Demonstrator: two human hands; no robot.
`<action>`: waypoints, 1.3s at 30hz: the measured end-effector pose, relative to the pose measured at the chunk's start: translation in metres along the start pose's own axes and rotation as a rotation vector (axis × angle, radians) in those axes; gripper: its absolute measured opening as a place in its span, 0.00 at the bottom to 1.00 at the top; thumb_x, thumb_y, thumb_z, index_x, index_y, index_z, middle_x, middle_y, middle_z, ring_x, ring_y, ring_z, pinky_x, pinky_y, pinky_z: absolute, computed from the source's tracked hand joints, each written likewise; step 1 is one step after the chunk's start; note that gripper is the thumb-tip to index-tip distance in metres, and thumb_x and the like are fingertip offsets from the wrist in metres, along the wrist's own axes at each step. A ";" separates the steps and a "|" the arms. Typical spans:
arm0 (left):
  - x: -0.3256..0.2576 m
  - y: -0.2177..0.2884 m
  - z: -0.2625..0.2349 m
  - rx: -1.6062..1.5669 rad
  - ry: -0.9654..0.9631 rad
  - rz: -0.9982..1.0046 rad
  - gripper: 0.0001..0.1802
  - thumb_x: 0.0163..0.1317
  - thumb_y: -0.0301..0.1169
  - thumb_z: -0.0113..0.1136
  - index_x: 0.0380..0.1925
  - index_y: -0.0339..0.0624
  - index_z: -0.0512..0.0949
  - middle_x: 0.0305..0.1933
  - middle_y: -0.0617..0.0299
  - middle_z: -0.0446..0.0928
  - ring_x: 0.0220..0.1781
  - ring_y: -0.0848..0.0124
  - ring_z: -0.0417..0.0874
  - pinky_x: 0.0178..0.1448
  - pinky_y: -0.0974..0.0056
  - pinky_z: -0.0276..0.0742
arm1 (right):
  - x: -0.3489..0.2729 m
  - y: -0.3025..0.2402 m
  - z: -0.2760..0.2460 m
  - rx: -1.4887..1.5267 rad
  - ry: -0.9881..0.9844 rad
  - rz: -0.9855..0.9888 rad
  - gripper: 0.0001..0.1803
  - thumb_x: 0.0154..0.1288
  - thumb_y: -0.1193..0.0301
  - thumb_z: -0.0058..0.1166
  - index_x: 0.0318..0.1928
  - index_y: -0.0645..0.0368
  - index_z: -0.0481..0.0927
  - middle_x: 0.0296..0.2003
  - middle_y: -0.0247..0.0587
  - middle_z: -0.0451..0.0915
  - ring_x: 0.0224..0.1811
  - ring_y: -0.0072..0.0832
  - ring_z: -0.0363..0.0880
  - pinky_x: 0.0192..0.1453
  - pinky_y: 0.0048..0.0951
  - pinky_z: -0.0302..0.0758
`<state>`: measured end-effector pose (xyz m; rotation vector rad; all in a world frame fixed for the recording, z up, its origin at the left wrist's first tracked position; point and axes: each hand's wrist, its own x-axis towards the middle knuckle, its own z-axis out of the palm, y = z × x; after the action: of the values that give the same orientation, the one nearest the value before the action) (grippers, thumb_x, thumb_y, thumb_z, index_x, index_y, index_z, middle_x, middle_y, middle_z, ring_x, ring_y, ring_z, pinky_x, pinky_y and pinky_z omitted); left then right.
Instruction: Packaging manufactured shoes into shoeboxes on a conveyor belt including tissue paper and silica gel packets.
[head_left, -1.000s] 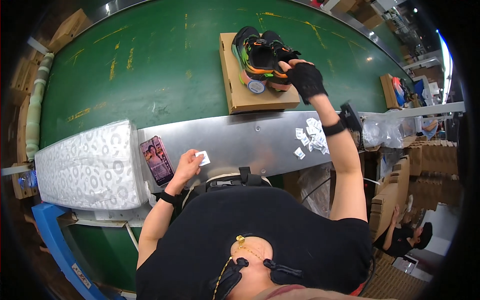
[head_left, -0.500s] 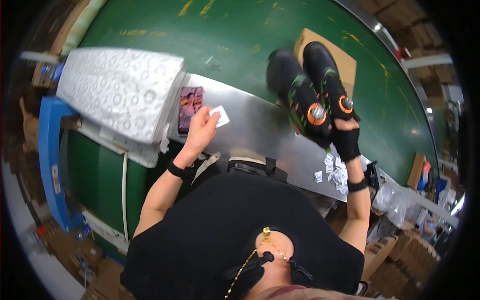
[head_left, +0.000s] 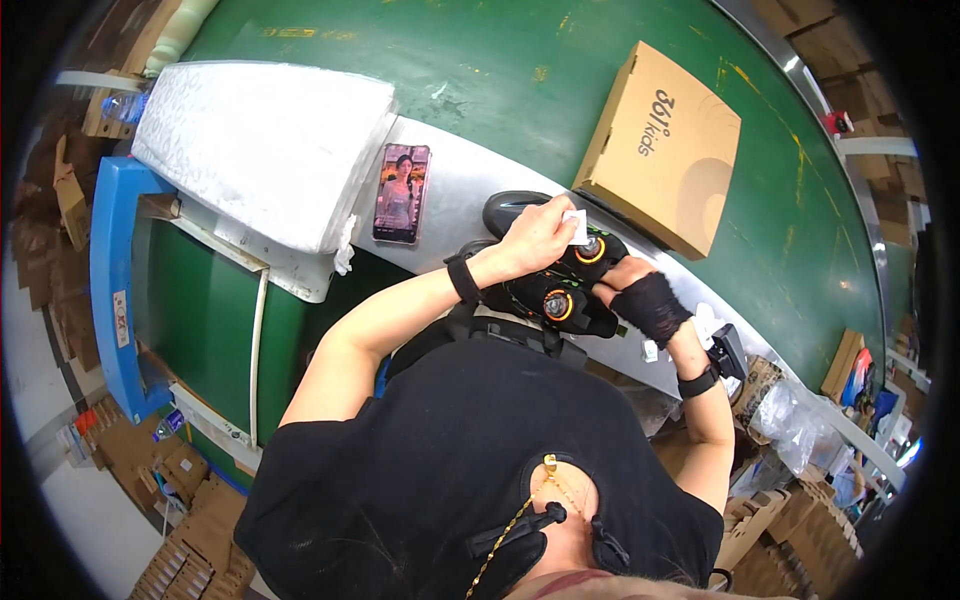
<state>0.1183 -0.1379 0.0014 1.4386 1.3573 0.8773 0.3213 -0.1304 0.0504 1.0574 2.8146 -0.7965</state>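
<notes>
A pair of black shoes (head_left: 545,285) with orange and green trim lies on the grey metal ledge (head_left: 455,200) right in front of me. My left hand (head_left: 540,235) pinches a small white sticker (head_left: 574,222) and presses it down on the upper shoe. My right hand (head_left: 645,300), in a black fingerless glove, grips the shoes from the right side. A brown cardboard shoe box (head_left: 662,145) lies shut on the green belt (head_left: 480,70) just beyond the shoes.
A phone (head_left: 401,192) with a lit screen lies on the ledge to the left. A thick white foam stack (head_left: 265,145) sits further left. Small white stickers (head_left: 650,350) lie by my right wrist. Cardboard boxes stand around the floor.
The shoes came off the box and down to the ledge with my right hand. My left hand picked a white sticker off the ledge and brought it to the shoes.
</notes>
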 end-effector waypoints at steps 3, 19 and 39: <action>-0.004 -0.011 0.008 -0.029 0.024 0.042 0.10 0.60 0.32 0.51 0.35 0.35 0.70 0.17 0.56 0.69 0.18 0.73 0.69 0.23 0.66 0.64 | 0.003 0.012 -0.026 0.436 0.487 0.232 0.08 0.46 0.68 0.57 0.26 0.59 0.78 0.21 0.42 0.77 0.30 0.39 0.77 0.32 0.33 0.73; 0.088 0.034 0.022 0.086 0.349 0.431 0.09 0.63 0.29 0.41 0.40 0.35 0.63 0.31 0.43 0.75 0.34 0.46 0.76 0.47 0.52 0.68 | 0.004 0.081 0.021 -0.104 1.068 0.118 0.40 0.40 0.71 0.63 0.57 0.66 0.62 0.57 0.57 0.64 0.60 0.51 0.62 0.61 0.47 0.60; 0.060 -0.032 -0.045 0.275 0.125 0.271 0.23 0.62 0.44 0.48 0.51 0.40 0.70 0.58 0.41 0.63 0.63 0.50 0.60 0.65 0.51 0.55 | -0.129 0.172 0.061 1.675 1.369 0.719 0.24 0.64 0.53 0.44 0.54 0.56 0.67 0.55 0.48 0.69 0.57 0.40 0.68 0.44 0.35 0.71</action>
<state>0.0735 -0.0739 -0.0208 1.8378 1.4390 0.9955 0.5184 -0.1280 -0.0548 3.2544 0.6978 -3.0767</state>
